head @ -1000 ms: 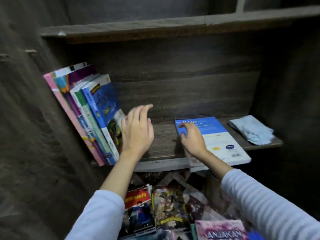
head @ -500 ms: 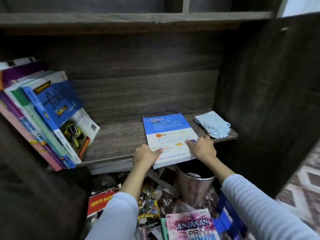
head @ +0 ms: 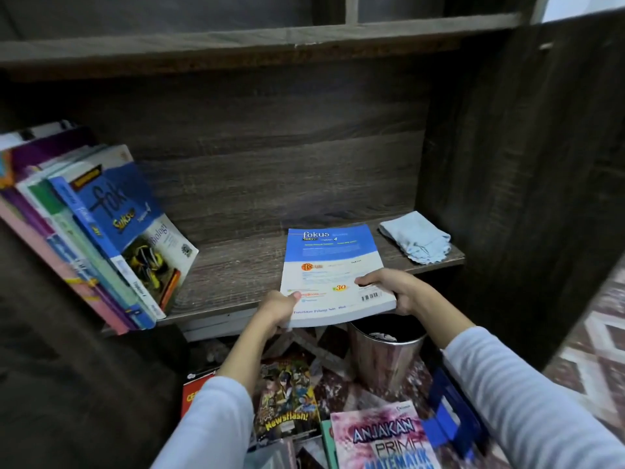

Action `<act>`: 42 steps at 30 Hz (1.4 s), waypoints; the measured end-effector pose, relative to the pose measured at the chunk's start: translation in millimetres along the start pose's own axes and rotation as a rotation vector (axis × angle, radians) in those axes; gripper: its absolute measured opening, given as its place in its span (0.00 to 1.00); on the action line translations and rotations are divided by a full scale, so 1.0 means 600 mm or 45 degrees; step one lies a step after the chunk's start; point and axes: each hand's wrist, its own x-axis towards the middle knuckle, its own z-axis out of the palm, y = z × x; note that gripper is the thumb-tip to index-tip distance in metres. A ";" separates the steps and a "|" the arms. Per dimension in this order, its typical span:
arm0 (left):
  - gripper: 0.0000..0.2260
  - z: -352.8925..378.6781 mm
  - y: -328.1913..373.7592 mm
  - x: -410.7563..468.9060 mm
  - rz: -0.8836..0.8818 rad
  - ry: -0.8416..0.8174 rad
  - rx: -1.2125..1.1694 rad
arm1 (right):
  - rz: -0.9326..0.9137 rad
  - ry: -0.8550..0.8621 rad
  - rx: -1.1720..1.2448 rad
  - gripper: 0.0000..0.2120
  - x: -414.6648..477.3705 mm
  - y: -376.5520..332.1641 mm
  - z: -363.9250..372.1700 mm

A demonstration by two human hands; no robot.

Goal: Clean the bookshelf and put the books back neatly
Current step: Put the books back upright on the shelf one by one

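1. Now the blue and white book is sliding further out over the front edge of the shelf.
2. Left hand is gripping its near left corner, thumb on top.
3. Right hand is gripping its near right corner (fingers curling under).
4. Other books are leaning at the shelf's left end; a cloth is lying at its right end.

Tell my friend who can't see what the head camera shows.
The left hand and right hand grip the near corners of a blue-and-white book at the front of a wooden shelf. At its left end stand leaning books; a pale blue cloth lies at its right.
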 end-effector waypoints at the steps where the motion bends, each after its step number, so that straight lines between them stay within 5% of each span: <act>1: 0.17 0.001 0.000 -0.002 0.008 0.011 0.040 | -0.042 -0.008 0.046 0.07 -0.001 0.003 0.004; 4: 0.18 -0.004 -0.002 -0.004 -0.005 0.010 0.075 | -0.239 0.093 0.110 0.17 -0.009 0.002 0.021; 8: 0.15 -0.034 0.005 -0.016 -0.079 -0.126 0.059 | -0.491 0.223 0.107 0.16 -0.031 -0.015 0.050; 10: 0.12 -0.068 0.017 -0.028 -0.085 -0.146 0.302 | -0.600 0.243 0.075 0.18 -0.048 -0.023 0.073; 13: 0.12 -0.117 0.051 -0.048 0.073 0.197 0.767 | -0.765 0.263 -0.062 0.25 -0.070 -0.030 0.110; 15: 0.16 -0.155 0.083 -0.061 0.216 0.501 0.600 | -0.871 0.309 -0.181 0.28 -0.086 -0.034 0.142; 19: 0.18 -0.227 0.150 -0.096 0.538 0.656 0.015 | -1.044 0.350 -0.326 0.30 -0.120 -0.037 0.220; 28: 0.41 -0.320 0.174 -0.164 0.927 0.823 0.045 | -1.460 0.463 -0.532 0.31 -0.126 0.002 0.393; 33: 0.36 -0.365 0.125 -0.155 0.962 0.990 0.105 | -1.693 0.448 -0.636 0.35 -0.106 0.022 0.472; 37: 0.31 -0.384 0.080 -0.157 0.903 1.164 0.133 | -1.674 0.357 -0.773 0.37 -0.081 0.031 0.501; 42: 0.36 -0.399 0.027 -0.131 0.839 1.253 0.349 | -1.421 0.128 -1.025 0.34 -0.044 0.039 0.520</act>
